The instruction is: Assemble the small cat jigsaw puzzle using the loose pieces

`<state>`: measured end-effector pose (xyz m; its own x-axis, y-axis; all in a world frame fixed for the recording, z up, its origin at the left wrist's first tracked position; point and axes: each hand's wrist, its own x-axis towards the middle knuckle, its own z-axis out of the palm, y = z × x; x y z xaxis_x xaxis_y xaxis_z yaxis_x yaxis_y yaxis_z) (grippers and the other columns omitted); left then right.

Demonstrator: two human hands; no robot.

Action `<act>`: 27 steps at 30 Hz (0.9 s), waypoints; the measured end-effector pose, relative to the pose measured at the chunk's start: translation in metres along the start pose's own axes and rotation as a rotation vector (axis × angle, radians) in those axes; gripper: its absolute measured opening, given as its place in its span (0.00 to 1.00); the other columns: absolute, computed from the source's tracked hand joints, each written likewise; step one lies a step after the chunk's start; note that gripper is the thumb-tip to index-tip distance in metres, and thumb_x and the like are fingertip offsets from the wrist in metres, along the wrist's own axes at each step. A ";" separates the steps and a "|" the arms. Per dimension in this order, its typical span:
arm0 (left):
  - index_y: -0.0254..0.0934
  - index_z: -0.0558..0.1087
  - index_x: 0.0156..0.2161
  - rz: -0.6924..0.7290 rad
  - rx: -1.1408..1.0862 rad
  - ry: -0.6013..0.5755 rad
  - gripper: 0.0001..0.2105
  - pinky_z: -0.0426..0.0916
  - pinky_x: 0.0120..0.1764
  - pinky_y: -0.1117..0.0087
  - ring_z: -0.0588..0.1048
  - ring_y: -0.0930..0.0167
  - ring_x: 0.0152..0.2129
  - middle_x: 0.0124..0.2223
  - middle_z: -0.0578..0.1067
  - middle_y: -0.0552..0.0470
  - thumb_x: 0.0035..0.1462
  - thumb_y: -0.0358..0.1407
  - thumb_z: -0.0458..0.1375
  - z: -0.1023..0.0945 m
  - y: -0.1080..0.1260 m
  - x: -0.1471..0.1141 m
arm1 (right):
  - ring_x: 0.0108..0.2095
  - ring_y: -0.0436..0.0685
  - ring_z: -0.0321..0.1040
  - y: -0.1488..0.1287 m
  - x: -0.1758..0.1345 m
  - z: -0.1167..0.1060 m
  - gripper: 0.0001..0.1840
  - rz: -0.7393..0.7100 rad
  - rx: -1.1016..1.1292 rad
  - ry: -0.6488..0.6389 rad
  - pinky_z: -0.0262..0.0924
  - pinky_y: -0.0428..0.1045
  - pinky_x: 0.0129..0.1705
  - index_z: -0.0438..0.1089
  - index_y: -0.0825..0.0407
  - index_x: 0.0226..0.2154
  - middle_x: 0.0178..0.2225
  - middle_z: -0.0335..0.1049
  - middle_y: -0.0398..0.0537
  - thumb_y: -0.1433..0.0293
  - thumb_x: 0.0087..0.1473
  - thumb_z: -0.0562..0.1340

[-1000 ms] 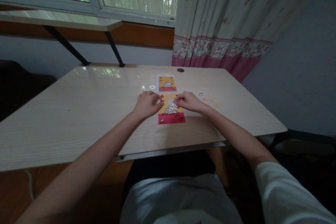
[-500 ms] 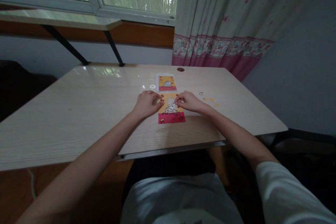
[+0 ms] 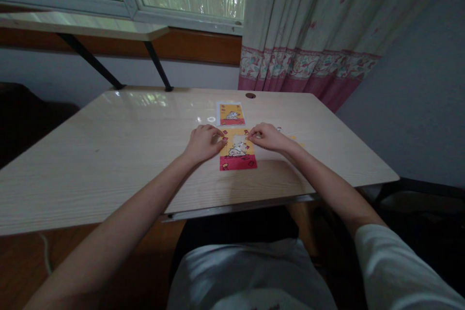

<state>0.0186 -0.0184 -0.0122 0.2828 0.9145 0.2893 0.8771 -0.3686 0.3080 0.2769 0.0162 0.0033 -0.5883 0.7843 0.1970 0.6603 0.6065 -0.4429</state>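
Observation:
A yellow and red jigsaw-like picture (image 3: pixel 238 162) with a white cartoon animal lies flat on the desk before me. Its upper middle shows a pale, unprinted patch. My left hand (image 3: pixel 205 144) rests at its left edge, thumb and forefinger a little apart and touching the picture. Over the upper right edge is my right hand (image 3: pixel 268 136), fingertips pinched together; whatever they hold is too small to make out. Just behind lies a smaller card (image 3: pixel 232 116) with a matching picture, on a white backing or sleeve.
Right of my right hand, small loose yellow and white pieces (image 3: pixel 293 137) lie on the desk (image 3: pixel 127 155), partly hidden by the forearm. A round cable hole (image 3: pixel 250 95) sits at the back edge. A raised shelf (image 3: pixel 83 26) on black struts stands at back left, near the curtain (image 3: pixel 308 58).
My right hand has shifted slightly right and up, from the middle of the picture to its right edge, uncovering more of the animal. My left hand has stayed in place.

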 end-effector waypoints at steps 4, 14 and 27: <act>0.40 0.79 0.41 0.007 -0.007 -0.004 0.14 0.63 0.49 0.54 0.71 0.59 0.43 0.43 0.76 0.45 0.58 0.46 0.56 0.001 -0.002 0.001 | 0.37 0.55 0.69 0.002 -0.006 -0.005 0.12 -0.109 -0.040 -0.017 0.58 0.49 0.43 0.79 0.54 0.37 0.34 0.77 0.51 0.75 0.54 0.60; 0.40 0.78 0.41 0.004 -0.014 -0.019 0.14 0.62 0.49 0.53 0.70 0.58 0.44 0.43 0.76 0.45 0.58 0.45 0.55 0.002 -0.005 0.001 | 0.38 0.57 0.65 -0.008 -0.011 -0.008 0.16 -0.275 -0.211 -0.157 0.56 0.51 0.45 0.78 0.53 0.42 0.36 0.76 0.53 0.77 0.57 0.57; 0.40 0.78 0.42 -0.009 0.018 -0.014 0.14 0.63 0.49 0.55 0.71 0.58 0.44 0.44 0.76 0.45 0.59 0.45 0.55 0.000 -0.003 0.001 | 0.41 0.57 0.64 -0.017 -0.009 0.001 0.16 -0.312 -0.307 -0.122 0.55 0.51 0.45 0.77 0.53 0.45 0.39 0.74 0.54 0.75 0.60 0.56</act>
<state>0.0167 -0.0167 -0.0132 0.2806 0.9200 0.2737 0.8863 -0.3578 0.2940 0.2707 -0.0016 0.0076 -0.8197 0.5476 0.1678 0.5394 0.8366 -0.0953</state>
